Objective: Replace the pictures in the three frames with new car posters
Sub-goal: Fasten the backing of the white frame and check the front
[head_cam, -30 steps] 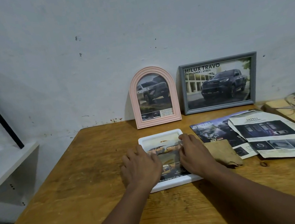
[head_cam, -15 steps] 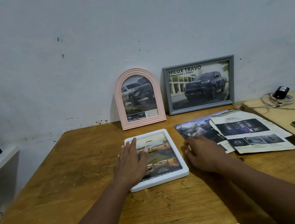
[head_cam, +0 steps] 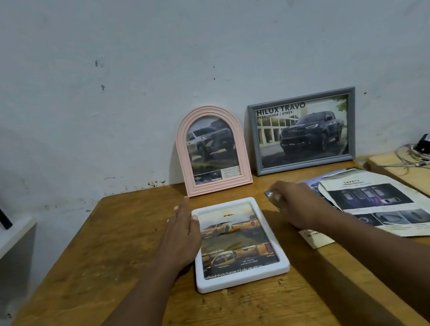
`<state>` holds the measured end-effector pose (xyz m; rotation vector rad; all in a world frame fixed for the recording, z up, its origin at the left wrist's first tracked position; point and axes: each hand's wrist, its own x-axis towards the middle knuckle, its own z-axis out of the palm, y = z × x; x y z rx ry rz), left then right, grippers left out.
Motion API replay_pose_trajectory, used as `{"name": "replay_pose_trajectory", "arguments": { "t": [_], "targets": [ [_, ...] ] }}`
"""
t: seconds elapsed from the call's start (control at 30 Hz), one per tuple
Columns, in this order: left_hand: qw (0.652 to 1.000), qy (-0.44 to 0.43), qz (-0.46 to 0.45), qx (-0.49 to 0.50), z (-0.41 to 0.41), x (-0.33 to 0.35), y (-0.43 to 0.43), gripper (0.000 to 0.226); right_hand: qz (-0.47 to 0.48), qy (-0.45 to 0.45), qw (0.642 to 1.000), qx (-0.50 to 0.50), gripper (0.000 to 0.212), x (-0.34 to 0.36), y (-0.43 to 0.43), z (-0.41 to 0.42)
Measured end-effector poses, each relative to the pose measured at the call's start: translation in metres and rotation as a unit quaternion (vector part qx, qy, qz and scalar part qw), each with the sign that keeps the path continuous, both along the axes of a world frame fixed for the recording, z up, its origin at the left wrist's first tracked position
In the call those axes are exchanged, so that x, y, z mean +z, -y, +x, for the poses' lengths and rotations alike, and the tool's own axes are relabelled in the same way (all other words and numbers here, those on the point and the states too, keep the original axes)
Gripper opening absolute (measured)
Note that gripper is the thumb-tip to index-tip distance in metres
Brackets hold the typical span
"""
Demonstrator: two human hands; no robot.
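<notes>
Left hand (head_cam: 182,232): fingers straight and flat, resting on the left rim of the white frame (head_cam: 242,279). The frame lies face up on the bench (head_cam: 84,270) between the two hands. Right hand (head_cam: 298,206): fingers curled at a corner of the dark poster (head_cam: 308,183); whether they grip it cannot be told. Beyond the fingertips, the pink arched frame (head_cam: 212,149) and the grey frame (head_cam: 305,130) stand against the wall.

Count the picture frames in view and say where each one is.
3. The pink arched frame leans on the wall at the back of the table; the grey frame stands just right of it; the white frame lies flat in front of them. None seems hidden.
</notes>
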<state>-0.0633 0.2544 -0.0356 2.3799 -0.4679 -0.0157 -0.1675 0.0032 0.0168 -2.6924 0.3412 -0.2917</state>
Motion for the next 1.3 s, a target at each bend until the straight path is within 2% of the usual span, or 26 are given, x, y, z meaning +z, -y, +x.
{"name": "replay_pose_trajectory", "arguments": {
  "t": [0.2,0.3,0.37,0.47,0.57,0.8,0.93,1.1,1.23,1.3],
  "targets": [
    [0.998,0.067,0.006,-0.001,0.004,0.002,0.005,0.07,0.048,0.031,0.994,0.091,0.033,0.028,-0.057,0.072],
    [0.998,0.068,-0.006,-0.008,0.005,-0.007,0.005,0.08,0.024,0.06,0.992,0.109,0.041,0.015,-0.091,0.09],
    [0.998,0.062,-0.019,0.001,0.006,-0.01,0.004,0.083,0.01,0.037,0.99,0.138,0.041,-0.003,-0.104,0.088],
    [0.997,0.073,-0.029,-0.014,0.007,-0.011,0.001,0.087,-0.001,0.005,0.982,0.188,0.027,-0.029,-0.108,0.075],
    [0.997,0.073,-0.023,-0.024,0.006,-0.01,-0.001,0.091,-0.013,0.003,0.98,0.198,0.03,-0.036,-0.104,0.072],
    [0.993,0.089,0.029,-0.07,0.005,-0.007,0.001,0.069,-0.062,-0.009,0.971,0.23,0.025,-0.032,-0.096,0.068],
    [0.995,0.063,0.045,-0.069,0.007,-0.008,0.002,0.071,-0.109,-0.035,0.968,0.224,0.03,-0.027,-0.076,0.062],
    [0.996,0.05,0.045,-0.056,0.007,-0.011,0.003,0.07,-0.132,-0.074,0.976,0.155,0.033,-0.031,-0.053,0.047],
    [0.998,0.038,0.044,-0.038,0.003,-0.007,0.005,0.071,-0.159,-0.093,0.978,0.095,0.057,-0.04,-0.081,0.038],
    [0.998,0.036,0.031,-0.028,0.0,-0.006,0.006,0.069,-0.162,-0.091,0.981,0.052,0.059,-0.043,-0.104,0.04]
  ]
}}
